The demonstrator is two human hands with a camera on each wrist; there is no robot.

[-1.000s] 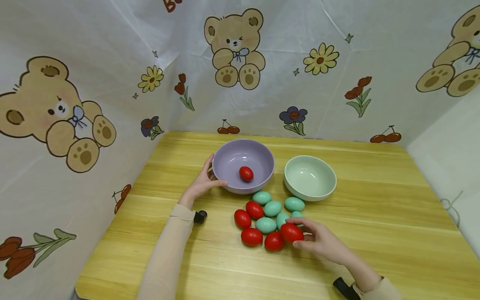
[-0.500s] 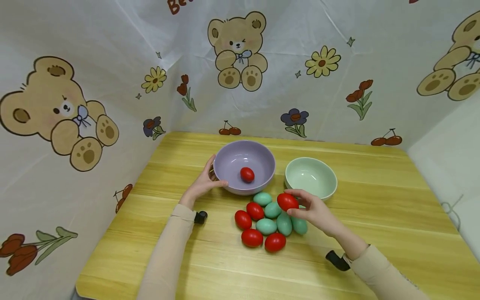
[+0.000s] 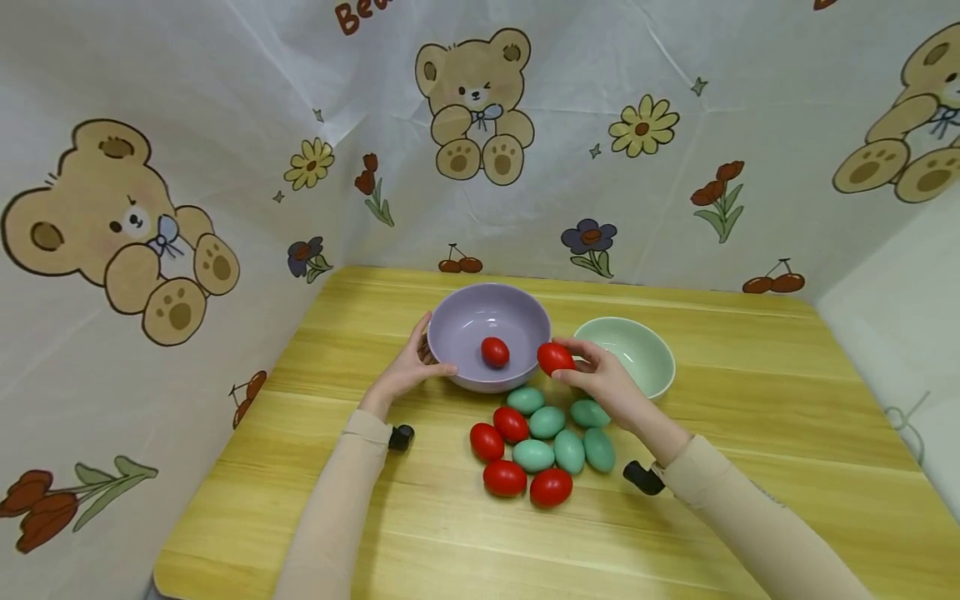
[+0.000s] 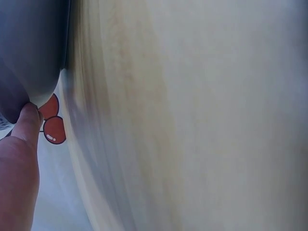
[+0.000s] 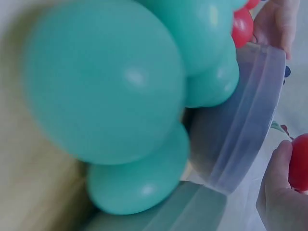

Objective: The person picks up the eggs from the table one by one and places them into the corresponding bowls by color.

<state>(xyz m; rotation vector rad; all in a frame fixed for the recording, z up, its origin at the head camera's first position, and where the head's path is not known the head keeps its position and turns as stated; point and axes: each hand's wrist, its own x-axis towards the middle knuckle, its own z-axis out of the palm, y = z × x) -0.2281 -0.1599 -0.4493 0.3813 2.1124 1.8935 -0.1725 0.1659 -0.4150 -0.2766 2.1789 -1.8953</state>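
Observation:
My left hand grips the left side of a purple bowl, its thumb over the rim. Inside that bowl lies one red egg. My right hand pinches another red egg between thumb and fingers, right at the bowl's right rim; in the right wrist view this red egg shows at the right edge. In front of the bowl sits a cluster of several green eggs and several red eggs. The left wrist view shows a fingertip against the bowl's outer wall.
A pale green bowl stands to the right of the purple one, partly behind my right hand. Both bowls and the eggs rest on a wooden table. A white cloth printed with bears and flowers hangs behind and at the left.
My right hand has lifted the red egg from the cluster and carried it forward and left to the purple bowl's rim. The left hand has kept its grip on the bowl.

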